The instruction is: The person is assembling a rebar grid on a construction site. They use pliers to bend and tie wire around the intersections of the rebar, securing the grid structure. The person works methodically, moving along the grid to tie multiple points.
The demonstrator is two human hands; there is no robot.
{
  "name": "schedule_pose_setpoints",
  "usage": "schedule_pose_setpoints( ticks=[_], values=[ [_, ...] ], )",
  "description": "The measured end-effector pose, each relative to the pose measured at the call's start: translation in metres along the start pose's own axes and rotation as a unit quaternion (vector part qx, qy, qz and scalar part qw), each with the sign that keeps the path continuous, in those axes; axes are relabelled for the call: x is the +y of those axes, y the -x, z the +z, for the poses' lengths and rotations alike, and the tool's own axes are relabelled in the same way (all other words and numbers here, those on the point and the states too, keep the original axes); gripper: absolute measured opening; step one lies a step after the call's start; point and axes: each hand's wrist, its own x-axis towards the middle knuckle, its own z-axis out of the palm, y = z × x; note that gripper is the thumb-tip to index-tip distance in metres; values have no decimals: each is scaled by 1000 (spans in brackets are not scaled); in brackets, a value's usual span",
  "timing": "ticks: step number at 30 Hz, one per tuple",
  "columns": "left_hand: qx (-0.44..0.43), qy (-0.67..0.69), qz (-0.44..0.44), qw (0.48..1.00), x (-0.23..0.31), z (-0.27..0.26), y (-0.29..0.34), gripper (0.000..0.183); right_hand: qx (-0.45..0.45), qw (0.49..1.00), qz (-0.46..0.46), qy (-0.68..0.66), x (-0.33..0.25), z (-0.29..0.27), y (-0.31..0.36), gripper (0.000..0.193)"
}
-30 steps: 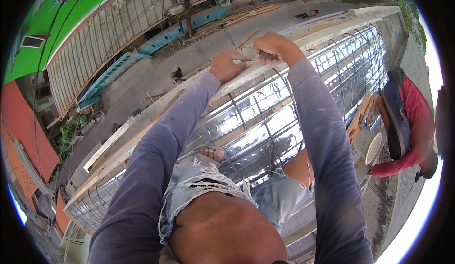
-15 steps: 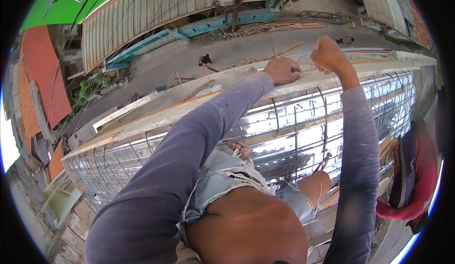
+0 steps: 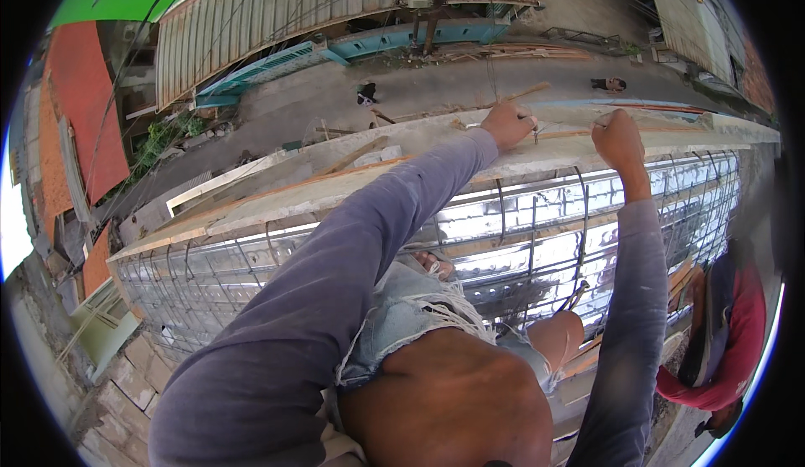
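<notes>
My left grip (image 3: 509,126), by the pale ledge (image 3: 555,153): cannot tell whether holding. My right grip (image 3: 619,138): curled narrow, contents unclear. Step, judged: ledge-side handwork; next calls for steady pinching.

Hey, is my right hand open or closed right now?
Closed: your right hand is curled into a fist. Whether it grips anything, I can't tell.

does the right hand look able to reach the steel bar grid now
Likely yes: the right hand seems near the steel bar grid, which lies uncovered beside the right forearm, with nothing visible in between.
</notes>
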Motion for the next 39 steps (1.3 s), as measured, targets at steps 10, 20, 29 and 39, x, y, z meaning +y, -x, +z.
schedule_pose_setpoints(
  ticks=[10,20,29,39],
  values=[
    [34,-189,-144,971,-49,-13,-17,30,59,990,46,-120,-53,25,162,20],
    [-49,-161,2,986,0,-7,-5,35,7,995,95,-13,-95,-24,209,24],
    [-103,-212,-118,965,-13,6,-56,39,120,951,181,-218,-60,25,269,29],
    [-57,-209,-54,975,35,-5,2,75,104,960,186,-180,-82,1,301,23]
  ],
)
